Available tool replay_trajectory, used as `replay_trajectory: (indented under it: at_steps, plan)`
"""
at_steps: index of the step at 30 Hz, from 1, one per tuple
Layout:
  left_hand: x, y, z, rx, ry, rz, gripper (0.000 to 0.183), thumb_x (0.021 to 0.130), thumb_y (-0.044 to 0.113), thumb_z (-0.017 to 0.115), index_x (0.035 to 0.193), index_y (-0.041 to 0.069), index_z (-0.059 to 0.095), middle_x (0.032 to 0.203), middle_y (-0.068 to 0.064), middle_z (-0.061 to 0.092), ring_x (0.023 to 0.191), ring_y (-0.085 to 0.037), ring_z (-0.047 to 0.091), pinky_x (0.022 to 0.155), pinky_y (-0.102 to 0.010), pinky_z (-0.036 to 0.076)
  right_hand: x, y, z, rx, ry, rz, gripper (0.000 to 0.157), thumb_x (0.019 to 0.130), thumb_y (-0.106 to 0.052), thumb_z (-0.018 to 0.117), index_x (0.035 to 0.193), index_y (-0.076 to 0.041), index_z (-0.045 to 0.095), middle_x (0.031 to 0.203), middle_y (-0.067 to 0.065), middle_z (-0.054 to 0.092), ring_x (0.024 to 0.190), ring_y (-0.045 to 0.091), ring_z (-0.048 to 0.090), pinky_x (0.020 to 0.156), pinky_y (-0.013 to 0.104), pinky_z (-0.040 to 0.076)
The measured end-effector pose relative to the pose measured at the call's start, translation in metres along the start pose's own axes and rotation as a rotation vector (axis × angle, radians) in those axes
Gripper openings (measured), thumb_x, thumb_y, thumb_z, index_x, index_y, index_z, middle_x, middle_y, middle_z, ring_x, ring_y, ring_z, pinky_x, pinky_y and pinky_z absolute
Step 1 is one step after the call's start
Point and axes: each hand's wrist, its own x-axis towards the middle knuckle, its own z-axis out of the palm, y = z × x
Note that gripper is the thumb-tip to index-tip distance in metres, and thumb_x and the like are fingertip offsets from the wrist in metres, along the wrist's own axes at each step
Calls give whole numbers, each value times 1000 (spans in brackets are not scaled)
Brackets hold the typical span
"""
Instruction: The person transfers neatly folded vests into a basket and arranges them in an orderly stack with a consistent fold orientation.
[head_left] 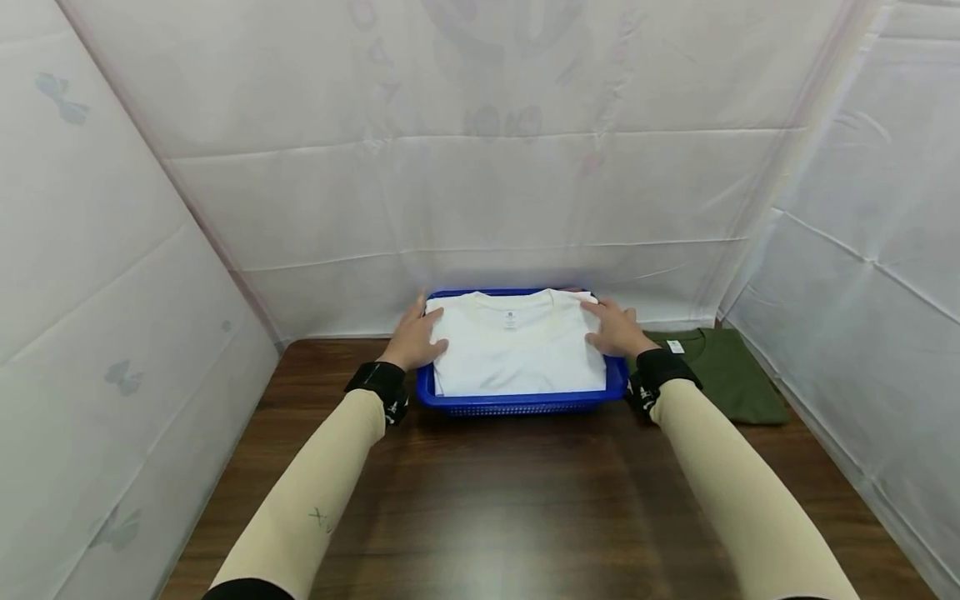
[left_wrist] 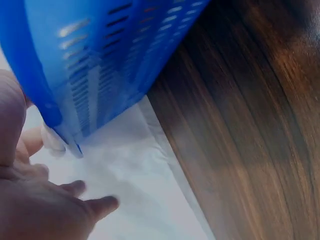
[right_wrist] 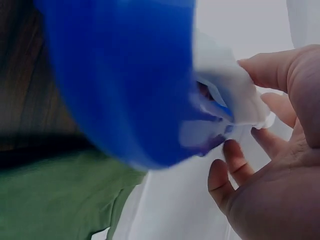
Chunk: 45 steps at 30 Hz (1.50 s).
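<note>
A folded white T-shirt (head_left: 517, 358) lies in the blue plastic basket (head_left: 517, 400), its neckline and small printed label at the far side. My left hand (head_left: 414, 337) grips the shirt's left side near the far corner, thumb on top. In the left wrist view a bit of white cloth (left_wrist: 54, 142) shows by the fingers, and other fingers spread past the basket's end. On the opposite side my right hand (head_left: 618, 331) pinches the shirt's right edge between thumb and fingers. The right wrist view shows the white cloth (right_wrist: 227, 85) bent over the basket rim there.
A folded dark green T-shirt (head_left: 723, 383) with a white tag lies on the brown wooden table (head_left: 495, 492), right of the basket and partly behind my right wrist. White sheeting (head_left: 480, 200) hangs close behind the basket and along both sides.
</note>
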Motion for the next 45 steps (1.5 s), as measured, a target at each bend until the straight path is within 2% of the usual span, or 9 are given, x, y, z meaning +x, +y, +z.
replay_trajectory:
  at_steps: [3,6,10,13,18,22,30,38,45]
  plan:
    - [-5,2,-7,0,33,63,68,100,26,66,156,-2,39,169,-21,14,154,-44,15,123,-59,16,-4,-2,-6,18,30,7,65,101,-18,62,159,-6,35,165,27,20,141,59,24,109,72,27]
    - [-10,5,-16,-47,44,87,67,101,25,64,157,-2,37,167,-22,24,154,-41,19,123,-57,19,-8,-4,-14,55,88,-37,63,101,-16,60,158,-2,36,165,26,22,141,61,23,109,76,26]
    - [-17,3,-23,-81,46,86,63,103,23,62,157,-1,37,163,-23,32,152,-39,27,122,-54,24,-11,-7,-18,73,143,-181,61,99,-9,60,153,8,38,157,33,33,143,57,28,115,69,24]
    - [-22,-1,-23,-74,40,90,59,103,23,63,153,-2,44,160,-23,39,149,-40,33,121,-54,28,-14,-12,-16,58,136,-250,59,98,-7,61,150,11,41,150,35,43,140,52,38,116,62,30]
    - [-25,-8,-18,-15,6,95,57,103,28,63,150,0,50,161,-20,38,150,-40,32,120,-57,27,-15,-18,-10,36,37,-205,59,100,-10,61,152,8,40,145,32,51,128,48,52,111,60,39]
    - [-23,-12,-11,32,-20,113,58,102,30,63,150,-1,49,162,-21,36,150,-42,30,121,-58,24,-12,-16,-2,18,-27,-160,59,101,-12,61,153,5,40,145,30,53,120,43,56,110,59,40]
    - [-22,-16,3,103,-55,98,60,103,35,60,153,4,48,166,-15,30,150,-47,27,121,-62,20,-8,-12,11,-7,-116,-94,60,103,-20,61,156,-1,40,152,27,47,141,49,41,116,63,31]
    - [-17,-17,6,101,-51,82,60,104,39,57,156,9,46,169,-9,25,149,-51,27,118,-66,23,-1,-5,10,7,-141,-101,59,104,-19,59,156,1,39,155,27,42,145,48,35,118,61,29]
    - [-15,-17,13,55,-31,109,59,105,34,57,155,5,44,168,-13,25,151,-42,28,121,-59,24,-1,2,12,24,-119,-131,55,104,-18,59,153,1,44,154,27,45,143,48,37,116,62,32]
